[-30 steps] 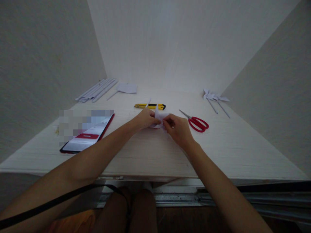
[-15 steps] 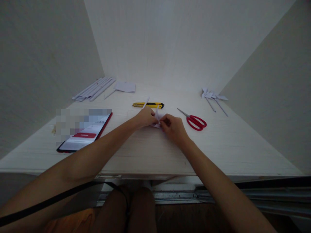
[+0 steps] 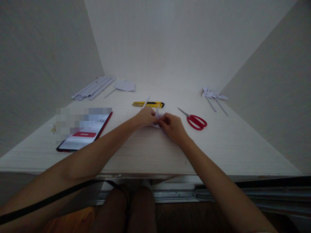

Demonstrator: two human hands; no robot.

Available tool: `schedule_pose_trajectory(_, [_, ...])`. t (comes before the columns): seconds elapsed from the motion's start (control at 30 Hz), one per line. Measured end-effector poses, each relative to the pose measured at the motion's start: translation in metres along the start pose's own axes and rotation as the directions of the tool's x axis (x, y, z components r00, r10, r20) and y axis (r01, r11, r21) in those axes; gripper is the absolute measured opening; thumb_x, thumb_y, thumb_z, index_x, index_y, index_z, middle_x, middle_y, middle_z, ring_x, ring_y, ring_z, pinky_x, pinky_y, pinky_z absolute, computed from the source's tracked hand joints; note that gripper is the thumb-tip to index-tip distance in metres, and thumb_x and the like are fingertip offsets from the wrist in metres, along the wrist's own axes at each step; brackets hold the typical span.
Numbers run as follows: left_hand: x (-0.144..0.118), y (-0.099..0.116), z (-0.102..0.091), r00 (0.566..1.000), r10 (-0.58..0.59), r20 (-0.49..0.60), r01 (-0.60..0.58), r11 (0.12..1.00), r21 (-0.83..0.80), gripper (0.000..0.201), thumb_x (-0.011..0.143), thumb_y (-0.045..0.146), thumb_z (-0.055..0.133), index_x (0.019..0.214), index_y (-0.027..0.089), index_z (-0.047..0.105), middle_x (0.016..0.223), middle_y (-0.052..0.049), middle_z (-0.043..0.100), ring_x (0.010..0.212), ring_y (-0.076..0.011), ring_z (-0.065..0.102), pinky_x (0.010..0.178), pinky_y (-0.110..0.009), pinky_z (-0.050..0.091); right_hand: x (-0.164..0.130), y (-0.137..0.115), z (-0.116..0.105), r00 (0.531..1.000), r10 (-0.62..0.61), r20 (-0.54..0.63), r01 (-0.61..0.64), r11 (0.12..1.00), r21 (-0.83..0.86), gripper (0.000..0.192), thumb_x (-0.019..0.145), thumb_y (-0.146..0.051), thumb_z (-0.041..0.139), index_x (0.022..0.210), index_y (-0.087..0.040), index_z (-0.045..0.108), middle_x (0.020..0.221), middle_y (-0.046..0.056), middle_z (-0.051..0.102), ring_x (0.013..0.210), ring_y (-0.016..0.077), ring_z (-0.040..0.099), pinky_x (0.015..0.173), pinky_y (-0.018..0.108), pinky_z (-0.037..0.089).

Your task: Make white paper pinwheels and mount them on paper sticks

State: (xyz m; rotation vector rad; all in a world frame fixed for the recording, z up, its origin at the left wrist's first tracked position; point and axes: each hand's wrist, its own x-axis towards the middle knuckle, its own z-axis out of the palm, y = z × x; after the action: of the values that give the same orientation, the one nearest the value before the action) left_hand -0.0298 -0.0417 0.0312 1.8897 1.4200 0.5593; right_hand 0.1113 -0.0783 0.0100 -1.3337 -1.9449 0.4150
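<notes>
Both hands meet over a folded white paper pinwheel (image 3: 157,116) at the middle of the table. My left hand (image 3: 146,116) is closed on it, and a thin white paper stick (image 3: 146,102) sticks up past the knuckles. From the other side, my right hand (image 3: 171,124) pinches the paper near its centre between thumb and fingertips. My fingers cover most of the paper's folds. Just beyond the hands lies a yellow utility knife (image 3: 152,104), partly crossed by the stick. Red-handled scissors (image 3: 194,120) rest to the right of my right hand.
Paper pinwheels on sticks (image 3: 211,94) lie at the back right. Several rolled paper sticks (image 3: 94,88) are stacked at the back left, beside folded paper sheets (image 3: 125,85). A phone (image 3: 85,135) lies left of my left forearm. Walls enclose the white table (image 3: 150,155) on three sides.
Almost nothing differs. My right fingertips have shifted very slightly on the paper; the left hand keeps its hold.
</notes>
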Motion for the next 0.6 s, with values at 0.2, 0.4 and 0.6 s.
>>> schedule_pose_trajectory(0.2, [0.001,-0.004,-0.003,0.999,0.048,0.003,-0.047,0.998,-0.048,0.015,0.059,0.020,0.061,0.049,0.012,0.052,0.043,0.005,0.039,0.042,-0.0058,0.034,0.042,-0.021,0.021,0.002,0.001,-0.007,0.999,0.014,-0.047,-0.012,0.999,0.041,0.005,0.071,-0.022,0.057,0.071,-0.016,0.057,0.063,0.001,0.060,0.054,0.0100,0.051,0.054,0.023,0.039])
schedule_pose_trajectory(0.4, [0.001,-0.004,-0.008,0.986,0.167,0.016,-0.167,0.985,-0.033,0.012,0.062,0.021,0.059,0.056,0.011,0.058,0.046,0.005,0.041,0.045,-0.0058,0.036,0.044,-0.019,0.025,0.002,-0.002,-0.011,0.994,-0.074,-0.083,0.068,0.996,-0.065,0.004,0.071,-0.020,0.058,0.068,-0.016,0.060,0.063,0.001,0.059,0.052,0.0088,0.046,0.052,0.023,0.036])
schedule_pose_trajectory(0.6, [0.003,-0.006,-0.005,0.964,0.266,0.003,-0.264,0.958,-0.116,0.010,0.063,0.019,0.057,0.060,0.010,0.060,0.048,0.004,0.046,0.046,-0.0050,0.037,0.042,-0.017,0.025,0.003,-0.002,-0.009,0.985,-0.123,-0.124,0.110,0.988,-0.108,0.006,0.070,-0.017,0.058,0.065,-0.016,0.055,0.063,0.000,0.056,0.055,0.0090,0.044,0.053,0.023,0.034])
